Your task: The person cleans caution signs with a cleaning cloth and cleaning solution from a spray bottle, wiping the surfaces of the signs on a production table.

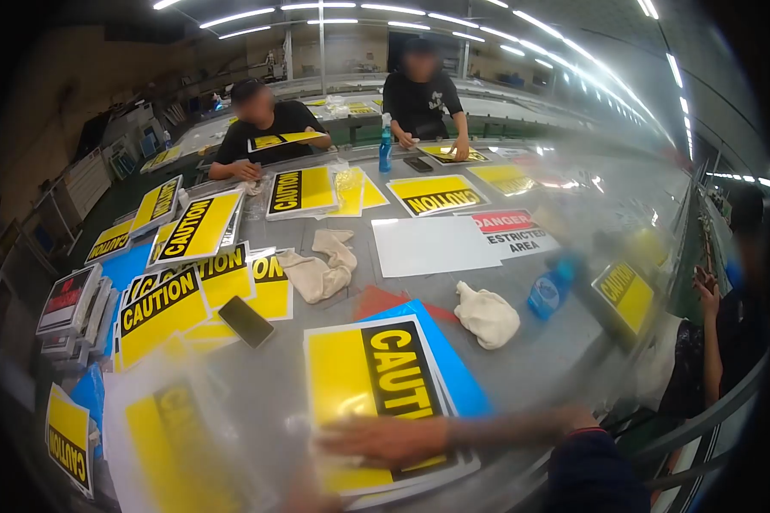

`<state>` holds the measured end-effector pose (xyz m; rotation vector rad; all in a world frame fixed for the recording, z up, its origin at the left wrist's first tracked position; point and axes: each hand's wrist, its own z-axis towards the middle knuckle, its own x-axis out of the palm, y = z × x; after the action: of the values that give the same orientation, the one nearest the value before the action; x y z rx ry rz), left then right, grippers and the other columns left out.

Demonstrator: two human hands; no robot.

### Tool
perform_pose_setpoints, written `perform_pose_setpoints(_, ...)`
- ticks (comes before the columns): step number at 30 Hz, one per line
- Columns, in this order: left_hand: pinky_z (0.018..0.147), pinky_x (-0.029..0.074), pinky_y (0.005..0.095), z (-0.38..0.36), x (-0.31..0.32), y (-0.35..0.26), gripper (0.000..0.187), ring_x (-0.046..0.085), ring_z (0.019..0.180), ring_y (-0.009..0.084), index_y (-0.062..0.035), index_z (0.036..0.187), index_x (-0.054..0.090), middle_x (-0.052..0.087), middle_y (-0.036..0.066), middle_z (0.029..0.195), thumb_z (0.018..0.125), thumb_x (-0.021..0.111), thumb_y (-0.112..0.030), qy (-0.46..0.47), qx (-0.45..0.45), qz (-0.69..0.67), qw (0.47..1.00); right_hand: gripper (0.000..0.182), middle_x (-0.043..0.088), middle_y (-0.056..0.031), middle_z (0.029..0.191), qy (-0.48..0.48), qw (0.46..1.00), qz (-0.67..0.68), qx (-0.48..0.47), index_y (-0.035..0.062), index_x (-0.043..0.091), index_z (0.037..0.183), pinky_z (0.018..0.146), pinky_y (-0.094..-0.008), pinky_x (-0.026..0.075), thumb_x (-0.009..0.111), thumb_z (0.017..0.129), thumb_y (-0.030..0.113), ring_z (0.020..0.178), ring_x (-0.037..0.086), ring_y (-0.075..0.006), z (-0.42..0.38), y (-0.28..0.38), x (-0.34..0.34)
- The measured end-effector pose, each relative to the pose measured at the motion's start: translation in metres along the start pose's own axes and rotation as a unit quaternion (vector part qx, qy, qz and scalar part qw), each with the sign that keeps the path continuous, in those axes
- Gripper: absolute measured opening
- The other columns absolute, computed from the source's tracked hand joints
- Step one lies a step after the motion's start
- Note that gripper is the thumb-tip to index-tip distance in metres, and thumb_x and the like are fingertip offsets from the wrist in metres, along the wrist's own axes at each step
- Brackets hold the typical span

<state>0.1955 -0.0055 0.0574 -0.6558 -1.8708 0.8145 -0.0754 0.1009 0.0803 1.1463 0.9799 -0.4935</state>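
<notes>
My right hand (389,439) reaches in from the right and presses on the top yellow-and-black CAUTION sign (338,368) of a small stack. A whitish cloth shows partly under its fingers, which are smeared by motion. My left hand (308,492) is a blur at the bottom edge, by the lower left corner of that stack; its fingers cannot be made out. Left of it, a blurred CAUTION sign in clear film (175,436) lies close to the camera. A blue sheet (453,376) sticks out from beneath the stack.
Several CAUTION signs (158,303), a phone (246,321) and white gloves (321,267) lie left. A crumpled cloth (486,316), a blue spray bottle (549,291) and a DANGER sign (513,232) are beyond. Two people work across the table; another stands right.
</notes>
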Motion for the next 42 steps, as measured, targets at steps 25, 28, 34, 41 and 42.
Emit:
perform_pose_setpoints(25, 0.117, 0.054, 0.0454, 0.003, 0.013, -0.012, 0.083, 0.060, 0.141, 0.0310, -0.0028, 0.172, 0.026, 0.055, 0.017, 0.158, 0.096, 0.060, 0.002, -0.017, 0.007, 0.056, 0.998, 0.093, 0.035, -0.0160, 0.176, -0.090, 0.979, 0.174, 0.060, 0.0113, 0.044, 0.166, 0.129, -0.0492, 0.040, 0.090, 0.088, 0.030, 0.160, 0.040, -0.0368, -0.035, 0.044, -0.082)
perform_pose_setpoints(28, 0.114, 0.054, 0.0430, 0.001, 0.010, -0.013, 0.083, 0.060, 0.141, 0.0300, -0.0038, 0.172, 0.026, 0.056, 0.017, 0.157, 0.097, 0.061, 0.001, -0.019, -0.014, 0.070, 0.997, 0.104, 0.031, -0.0141, 0.177, -0.273, 0.821, 0.502, -0.019, 0.0168, 0.033, 0.171, 0.123, -0.0555, 0.050, 0.092, 0.086, 0.026, 0.160, 0.040, -0.0342, -0.041, 0.026, -0.122)
perform_pose_setpoints(34, 0.112, 0.055, 0.0422, 0.000, 0.013, -0.014, 0.090, 0.060, 0.140, 0.0284, -0.0060, 0.173, 0.026, 0.054, 0.016, 0.159, 0.098, 0.076, -0.011, -0.010, 0.004, 0.055, 0.998, 0.082, 0.040, -0.0156, 0.167, -0.497, 0.481, 0.687, -0.221, 0.0263, 0.038, 0.166, 0.118, -0.0592, 0.056, 0.081, 0.098, 0.045, 0.156, 0.045, -0.0377, -0.031, -0.037, -0.181)
perform_pose_setpoints(41, 0.114, 0.054, 0.0455, 0.001, 0.011, -0.014, 0.096, 0.059, 0.142, 0.0305, -0.0063, 0.174, 0.025, 0.053, 0.017, 0.161, 0.097, 0.081, -0.020, -0.003, 0.004, 0.072, 0.997, 0.089, 0.038, -0.0170, 0.163, -0.617, 0.379, 0.650, -0.229, 0.0257, 0.043, 0.159, 0.117, -0.0561, 0.058, 0.095, 0.087, 0.032, 0.153, 0.049, -0.0392, -0.011, -0.071, -0.214)
perform_pose_setpoints(42, 0.113, 0.055, 0.0457, 0.000, 0.013, -0.016, 0.097, 0.059, 0.142, 0.0308, -0.0066, 0.174, 0.024, 0.053, 0.017, 0.161, 0.097, 0.081, -0.020, -0.006, 0.005, 0.080, 0.997, 0.089, 0.039, -0.0171, 0.162, -0.624, 0.378, 0.644, -0.229, 0.0247, 0.043, 0.159, 0.117, -0.0557, 0.058, 0.095, 0.087, 0.032, 0.152, 0.049, -0.0392, -0.009, -0.074, -0.219)
